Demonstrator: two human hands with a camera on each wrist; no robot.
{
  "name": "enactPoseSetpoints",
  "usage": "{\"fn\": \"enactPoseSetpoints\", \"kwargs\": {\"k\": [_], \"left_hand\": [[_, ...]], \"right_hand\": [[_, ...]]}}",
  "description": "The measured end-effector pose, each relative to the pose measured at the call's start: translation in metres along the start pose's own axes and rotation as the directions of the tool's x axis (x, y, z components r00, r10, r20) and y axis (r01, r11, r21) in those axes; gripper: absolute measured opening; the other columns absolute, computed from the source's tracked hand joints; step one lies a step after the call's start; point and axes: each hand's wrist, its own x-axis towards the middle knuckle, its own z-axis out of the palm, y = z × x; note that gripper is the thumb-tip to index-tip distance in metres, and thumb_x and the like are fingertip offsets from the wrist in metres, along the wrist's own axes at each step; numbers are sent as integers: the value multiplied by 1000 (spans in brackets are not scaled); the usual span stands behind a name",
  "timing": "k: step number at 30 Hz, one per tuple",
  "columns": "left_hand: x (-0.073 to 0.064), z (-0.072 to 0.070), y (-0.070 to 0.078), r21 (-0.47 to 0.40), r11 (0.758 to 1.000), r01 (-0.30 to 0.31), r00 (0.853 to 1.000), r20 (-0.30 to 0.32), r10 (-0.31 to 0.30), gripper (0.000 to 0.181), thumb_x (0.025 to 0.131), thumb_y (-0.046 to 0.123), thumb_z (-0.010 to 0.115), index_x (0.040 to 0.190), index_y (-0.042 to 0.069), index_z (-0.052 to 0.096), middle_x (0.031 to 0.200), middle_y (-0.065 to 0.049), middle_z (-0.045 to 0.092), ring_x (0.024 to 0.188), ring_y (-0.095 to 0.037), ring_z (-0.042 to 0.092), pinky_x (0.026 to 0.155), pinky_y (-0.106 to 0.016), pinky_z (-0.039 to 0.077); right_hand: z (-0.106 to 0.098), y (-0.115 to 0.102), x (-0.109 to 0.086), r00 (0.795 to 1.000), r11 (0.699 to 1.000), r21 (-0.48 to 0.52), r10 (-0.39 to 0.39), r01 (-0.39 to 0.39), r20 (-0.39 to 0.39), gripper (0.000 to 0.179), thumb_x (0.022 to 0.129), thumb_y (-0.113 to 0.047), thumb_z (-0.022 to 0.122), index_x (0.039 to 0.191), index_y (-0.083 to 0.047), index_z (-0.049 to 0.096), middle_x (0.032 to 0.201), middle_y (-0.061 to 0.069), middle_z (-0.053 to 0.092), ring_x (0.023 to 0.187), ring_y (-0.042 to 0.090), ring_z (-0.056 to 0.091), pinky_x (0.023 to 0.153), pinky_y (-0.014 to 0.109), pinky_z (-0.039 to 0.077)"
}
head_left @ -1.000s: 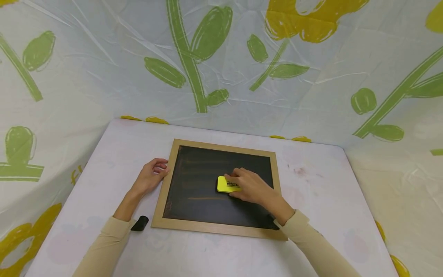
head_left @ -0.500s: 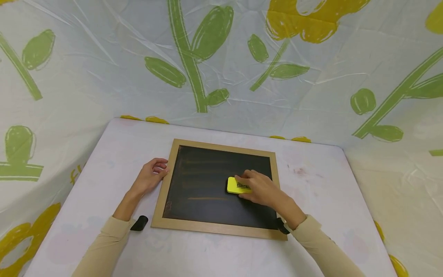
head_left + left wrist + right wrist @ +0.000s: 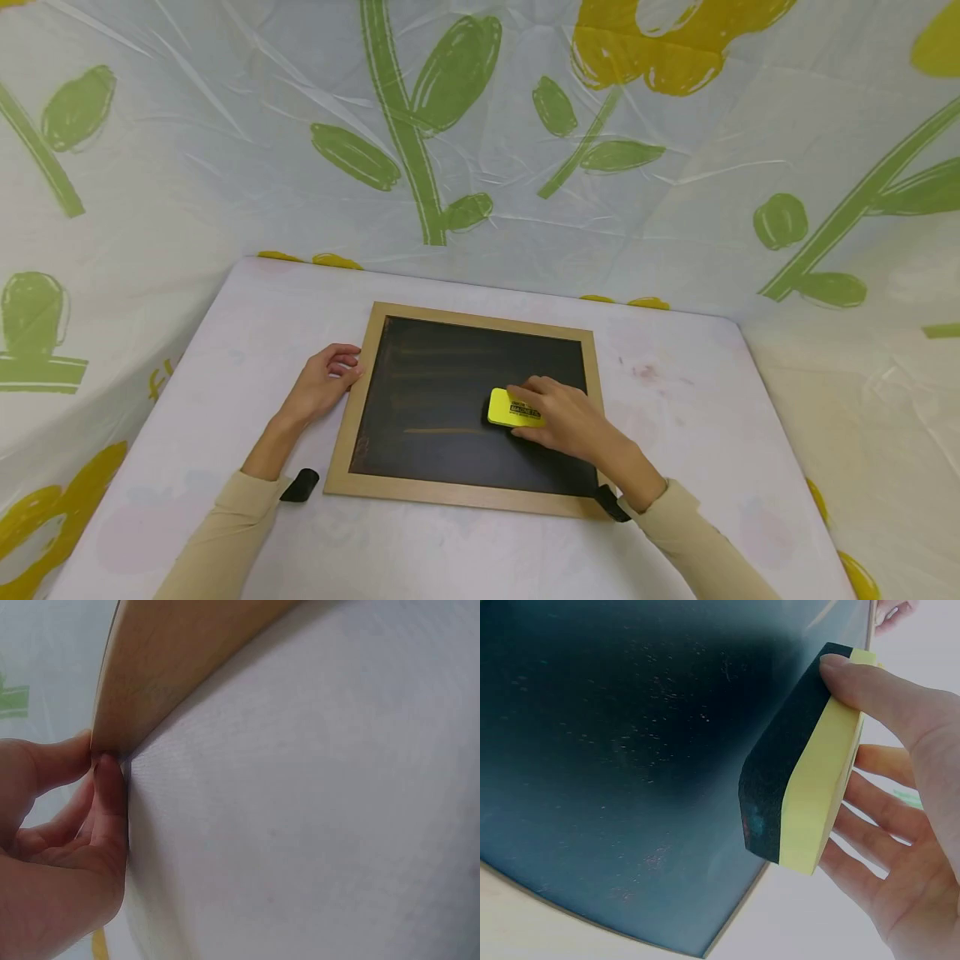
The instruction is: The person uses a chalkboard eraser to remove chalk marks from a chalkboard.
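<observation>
A chalkboard with a light wooden frame lies on the table, bearing faint orange-brown smears and one clearer orange line. My right hand grips a yellow chalkboard eraser over the board's right half, thumb on one long side and fingers on the other. In the right wrist view the eraser's black felt faces the board. At the left edge of the frame is my left hand. Its thumb and a fingertip pinch the wooden edge in the left wrist view.
The white table has a faint print and a reddish stain right of the board. Flower-printed sheeting hangs behind and at both sides. A black wrist-worn piece shows by each sleeve.
My right hand has carried the eraser to the right across the board, then slightly towards the near side. My left hand has stayed at the frame's left edge.
</observation>
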Motion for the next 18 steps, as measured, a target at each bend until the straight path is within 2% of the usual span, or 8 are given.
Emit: {"fn": "enactPoseSetpoints", "kwargs": {"k": [10,18], "left_hand": [[0,0,-2,7,1000,2,1000,-3,-2,41,101,13,67,135,-7,55,112,-22,62,95,-28,61,69,-21,49],[1,1,-2,11,1000,-3,1000,-4,3,40,101,12,67,134,-7,55,112,-22,62,95,-29,61,70,-21,49]], "right_hand": [[2,-6,-14,999,999,-4,-42,42,1,61,79,-37,90,129,-7,70,113,11,68,92,22,67,76,35,60],[4,-11,-21,999,999,-18,-45,46,24,60,79,-37,90,128,-7,71,112,12,68,91,23,68,76,35,60]]}}
